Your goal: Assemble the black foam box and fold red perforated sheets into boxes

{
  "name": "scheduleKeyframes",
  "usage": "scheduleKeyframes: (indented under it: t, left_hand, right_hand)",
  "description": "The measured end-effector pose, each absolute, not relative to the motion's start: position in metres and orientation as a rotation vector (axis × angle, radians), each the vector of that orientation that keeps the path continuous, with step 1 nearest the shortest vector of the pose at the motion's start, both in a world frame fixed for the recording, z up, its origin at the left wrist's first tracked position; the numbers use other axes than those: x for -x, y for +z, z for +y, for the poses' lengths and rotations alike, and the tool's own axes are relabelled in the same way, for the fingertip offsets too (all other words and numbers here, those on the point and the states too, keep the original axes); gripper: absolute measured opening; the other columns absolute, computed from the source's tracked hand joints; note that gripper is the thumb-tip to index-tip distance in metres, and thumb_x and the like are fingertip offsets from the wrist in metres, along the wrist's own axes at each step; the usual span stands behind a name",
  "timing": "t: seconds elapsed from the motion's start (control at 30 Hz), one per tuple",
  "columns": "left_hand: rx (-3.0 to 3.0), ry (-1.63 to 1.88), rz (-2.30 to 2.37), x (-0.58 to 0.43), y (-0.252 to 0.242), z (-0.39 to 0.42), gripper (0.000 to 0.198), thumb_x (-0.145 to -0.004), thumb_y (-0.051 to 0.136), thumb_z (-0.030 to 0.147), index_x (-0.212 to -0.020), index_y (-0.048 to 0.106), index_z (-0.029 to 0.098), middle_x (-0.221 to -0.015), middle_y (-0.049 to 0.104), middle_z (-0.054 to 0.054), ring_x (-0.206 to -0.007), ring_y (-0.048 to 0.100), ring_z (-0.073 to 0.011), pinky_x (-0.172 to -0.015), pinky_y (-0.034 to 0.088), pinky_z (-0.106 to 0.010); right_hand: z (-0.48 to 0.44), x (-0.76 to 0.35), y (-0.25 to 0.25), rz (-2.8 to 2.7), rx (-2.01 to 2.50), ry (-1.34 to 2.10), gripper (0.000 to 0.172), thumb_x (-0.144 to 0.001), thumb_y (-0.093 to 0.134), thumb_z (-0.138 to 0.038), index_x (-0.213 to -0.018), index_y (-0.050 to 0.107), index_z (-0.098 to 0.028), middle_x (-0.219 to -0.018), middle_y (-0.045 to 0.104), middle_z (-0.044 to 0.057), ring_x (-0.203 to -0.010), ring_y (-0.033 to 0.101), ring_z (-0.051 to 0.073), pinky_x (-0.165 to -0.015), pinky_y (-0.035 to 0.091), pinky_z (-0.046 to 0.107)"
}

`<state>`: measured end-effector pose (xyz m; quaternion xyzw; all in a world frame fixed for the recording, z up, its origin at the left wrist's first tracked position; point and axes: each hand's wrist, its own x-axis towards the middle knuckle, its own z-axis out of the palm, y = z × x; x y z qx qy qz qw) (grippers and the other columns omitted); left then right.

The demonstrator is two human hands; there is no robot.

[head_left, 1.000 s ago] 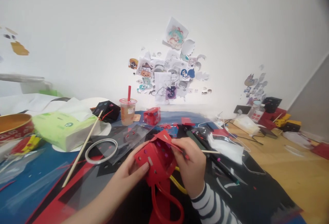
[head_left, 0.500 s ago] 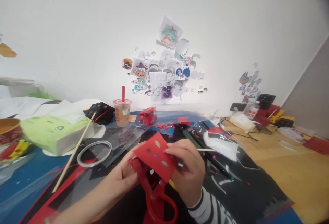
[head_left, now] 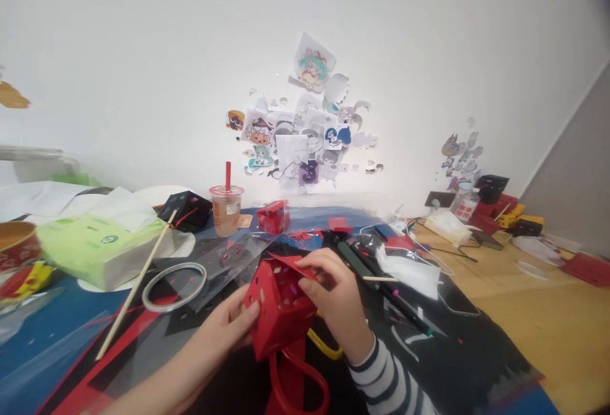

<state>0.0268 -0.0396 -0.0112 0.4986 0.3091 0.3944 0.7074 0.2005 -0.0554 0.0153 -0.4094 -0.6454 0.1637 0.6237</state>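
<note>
A red paper box (head_left: 274, 310) with small punched holes and a red loop handle (head_left: 298, 374) below it is held low in the middle of the head view. My left hand (head_left: 229, 326) grips its left side, thumb on the front face. My right hand (head_left: 333, 300), in a striped sleeve, pinches the box's top flap and right edge. A yellow strip (head_left: 326, 346) pokes out under the right hand.
Around the hands lie a tape ring (head_left: 174, 286), a wooden stick (head_left: 136, 291), a green tissue pack (head_left: 98, 246), a drink cup with red straw (head_left: 225, 208), small red (head_left: 272, 217) and black (head_left: 187, 208) paper boxes, a white mask (head_left: 410, 274), and pens (head_left: 381, 288). Stickers cover the wall.
The red flap that stood up facing me half a second ago is now folded down flat over the box. The box has turned, so its holed side faces me.
</note>
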Motion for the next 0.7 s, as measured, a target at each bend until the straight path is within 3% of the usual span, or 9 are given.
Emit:
scheduleKeyframes:
  t: [0.1,0.17,0.23,0.33,0.57,0.7]
  left_hand:
    - [-1.106,0.901,0.668,-0.027,-0.009,-0.039,0.050,-0.069,0.072,0.041,-0.111,0.055,0.022,-0.111,0.065,-0.008,-0.100,0.061,-0.0261,-0.083,0.049,-0.036]
    - [-1.078,0.918,0.644,-0.026,-0.007,-0.040,0.046,-0.070,0.071,0.039,-0.110,0.055,0.024,-0.115,0.063,-0.007,-0.102,0.060,-0.0256,-0.085,0.048,-0.037]
    - [-1.035,0.932,0.586,-0.025,-0.005,-0.043,0.045,-0.074,0.065,0.043,-0.113,0.054,0.024,-0.118,0.061,-0.008,-0.105,0.058,-0.0259,-0.089,0.045,-0.040]
    - [-1.007,0.949,0.518,-0.025,-0.006,-0.045,0.049,-0.076,0.058,0.053,-0.117,0.052,0.025,-0.121,0.059,-0.009,-0.109,0.056,-0.0275,-0.090,0.043,-0.043]
    - [-0.968,1.049,0.778,-0.024,-0.011,-0.040,0.052,-0.075,0.059,0.050,-0.118,0.048,0.022,-0.121,0.058,-0.011,-0.104,0.058,-0.0274,-0.084,0.047,-0.040]
    - [-1.180,1.212,0.848,-0.019,-0.008,-0.037,0.061,-0.065,0.068,0.048,-0.116,0.049,0.020,-0.123,0.056,-0.012,-0.111,0.054,-0.0312,-0.088,0.046,-0.038]
  right_hand:
    - [-0.054,-0.204,0.014,-1.606,0.852,0.427,0.042,-0.074,0.057,-0.057,-0.091,0.068,-0.021,-0.100,0.059,0.008,-0.095,0.056,0.021,-0.084,0.044,0.033]
    - [-0.054,-0.203,0.012,-1.647,0.894,0.413,0.033,-0.076,0.060,-0.049,-0.093,0.067,-0.022,-0.107,0.058,0.008,-0.102,0.054,0.022,-0.091,0.040,0.036]
    - [-0.054,-0.200,0.011,-1.675,0.956,0.387,0.022,-0.074,0.065,-0.035,-0.093,0.067,-0.023,-0.111,0.056,0.007,-0.106,0.052,0.021,-0.094,0.039,0.038]
    - [-0.055,-0.196,0.010,-1.719,0.967,0.366,0.024,-0.071,0.067,-0.024,-0.095,0.066,-0.024,-0.115,0.052,0.007,-0.109,0.050,0.022,-0.096,0.038,0.038]
    - [-0.063,-0.186,0.007,-1.885,0.924,0.245,0.033,-0.073,0.065,-0.024,-0.105,0.061,-0.025,-0.123,0.047,0.007,-0.116,0.043,0.023,-0.099,0.036,0.040]
    - [-0.062,-0.185,-0.002,-1.841,0.899,0.241,0.055,-0.073,0.066,-0.032,-0.123,0.045,-0.025,-0.134,0.039,0.009,-0.124,0.037,0.025,-0.104,0.031,0.041]
